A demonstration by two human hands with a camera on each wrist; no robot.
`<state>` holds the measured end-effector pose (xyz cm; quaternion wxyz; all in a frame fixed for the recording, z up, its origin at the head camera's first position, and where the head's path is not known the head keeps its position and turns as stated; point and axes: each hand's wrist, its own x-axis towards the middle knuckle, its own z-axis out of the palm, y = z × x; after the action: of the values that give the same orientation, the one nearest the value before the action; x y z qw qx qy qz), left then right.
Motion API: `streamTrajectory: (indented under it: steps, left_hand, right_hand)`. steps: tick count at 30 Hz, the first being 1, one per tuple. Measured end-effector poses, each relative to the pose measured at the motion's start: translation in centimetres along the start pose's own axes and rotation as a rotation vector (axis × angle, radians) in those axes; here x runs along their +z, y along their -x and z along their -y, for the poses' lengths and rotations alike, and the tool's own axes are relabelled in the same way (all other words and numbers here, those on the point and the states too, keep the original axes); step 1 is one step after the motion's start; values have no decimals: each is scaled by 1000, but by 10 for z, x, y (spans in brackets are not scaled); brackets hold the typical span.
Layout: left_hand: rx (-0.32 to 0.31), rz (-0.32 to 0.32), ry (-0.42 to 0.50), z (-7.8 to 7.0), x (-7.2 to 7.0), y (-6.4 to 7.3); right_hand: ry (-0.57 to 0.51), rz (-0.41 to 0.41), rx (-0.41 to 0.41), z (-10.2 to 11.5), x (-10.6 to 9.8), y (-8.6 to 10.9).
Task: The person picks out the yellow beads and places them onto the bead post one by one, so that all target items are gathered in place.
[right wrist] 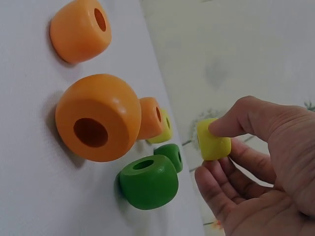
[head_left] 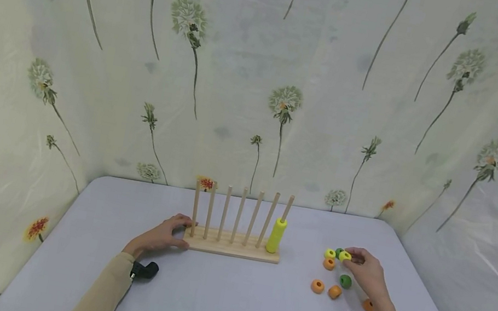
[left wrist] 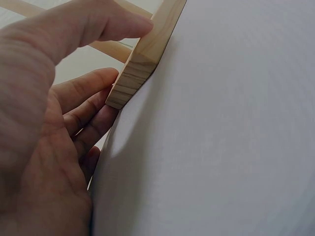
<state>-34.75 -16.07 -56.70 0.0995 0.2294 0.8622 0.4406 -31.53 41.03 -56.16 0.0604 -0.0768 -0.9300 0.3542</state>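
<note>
The wooden peg rack (head_left: 232, 251) stands upright on the table with a row of several pegs. Yellow beads (head_left: 276, 235) are stacked on its rightmost peg. With thumb at the front edge and fingers at the back, my left hand (head_left: 163, 233) holds the left end of the base. My right hand (head_left: 367, 275) pinches a yellow bead (right wrist: 214, 140) between thumb and fingers, raised off the table in the right wrist view. Beside it lie another yellow bead (head_left: 329, 253), a green bead (right wrist: 149, 182) and an orange bead (right wrist: 98, 118).
More loose beads lie on the right of the table, among them an orange bead (head_left: 317, 286) nearer the rack and a second green bead (right wrist: 169, 155). The white tabletop (head_left: 222, 306) meets a flower-patterned curtain (head_left: 230, 91) at the back and sides.
</note>
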Motion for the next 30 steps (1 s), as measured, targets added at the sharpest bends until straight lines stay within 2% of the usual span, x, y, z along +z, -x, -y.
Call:
streamTrajectory:
  steps: [4, 8, 16, 30]
  left_hand:
    - [10, 1, 2, 1, 0, 0]
    - [6, 3, 7, 2, 0, -1]
    - [-29, -3, 29, 2, 1, -1]
    - [-25, 1, 23, 0, 0, -1]
  right_hand:
    - [-36, 34, 24, 34, -12, 17]
    - [-43, 19, 10, 49, -14, 24]
    - [-36, -5, -23, 69, -18, 29]
    - [-51, 12, -51, 96, -26, 36]
